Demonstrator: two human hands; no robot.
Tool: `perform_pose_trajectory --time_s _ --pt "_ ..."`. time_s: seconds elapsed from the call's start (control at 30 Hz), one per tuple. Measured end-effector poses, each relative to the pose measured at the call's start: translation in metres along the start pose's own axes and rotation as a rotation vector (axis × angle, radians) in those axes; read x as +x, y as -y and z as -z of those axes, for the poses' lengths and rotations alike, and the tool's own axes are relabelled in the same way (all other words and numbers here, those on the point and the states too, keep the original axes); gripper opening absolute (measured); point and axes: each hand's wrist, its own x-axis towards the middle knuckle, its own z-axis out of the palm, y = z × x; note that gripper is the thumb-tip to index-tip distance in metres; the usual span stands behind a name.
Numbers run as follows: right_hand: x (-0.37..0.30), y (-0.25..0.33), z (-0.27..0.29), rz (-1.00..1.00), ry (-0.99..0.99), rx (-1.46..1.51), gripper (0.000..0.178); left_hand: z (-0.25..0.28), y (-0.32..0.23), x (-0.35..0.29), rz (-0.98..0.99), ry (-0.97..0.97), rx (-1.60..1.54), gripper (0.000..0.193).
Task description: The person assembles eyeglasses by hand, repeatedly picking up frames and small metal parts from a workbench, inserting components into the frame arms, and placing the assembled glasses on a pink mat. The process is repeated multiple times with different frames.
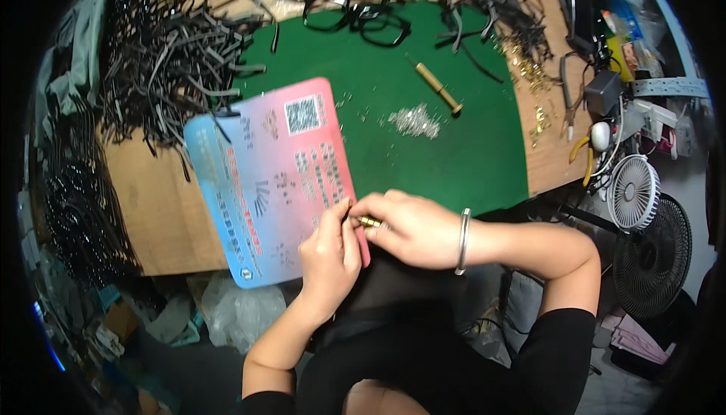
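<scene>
Right fingers (pixel 376 203) hold one golden tool (pixel 370 221); one screwdriver (pixel 437 87) lies apart.

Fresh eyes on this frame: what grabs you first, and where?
Probably the glossy pink-and-blue rounded rectangular sheet, left of centre, overlapping the bright green mat. Next, the tangled heap of thin dark strips at upper left. Then, at the sheet's lower right edge, the bare left hand meets the bare right hand, which holds a gold-coloured metal tool.
</scene>
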Motion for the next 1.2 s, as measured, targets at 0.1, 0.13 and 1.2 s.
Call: perform_pose_trajectory --time_s 0.1,0.13,1.2 --pt "-0.013 0.022 0.011 -0.106 0.077 -0.117 0.032 0.004 0.001 0.007 -0.004 -0.031 0.071 0.023" --pt "-0.017 0.025 0.015 -0.109 0.085 -0.149 0.033 0.006 0.003 0.012 0.042 -0.070 0.064 0.023" --pt "-0.048 -0.096 0.155 -0.408 -0.749 -0.467 0.024 0.047 -0.064 0.135 -0.033 0.349 -0.512 0.033"
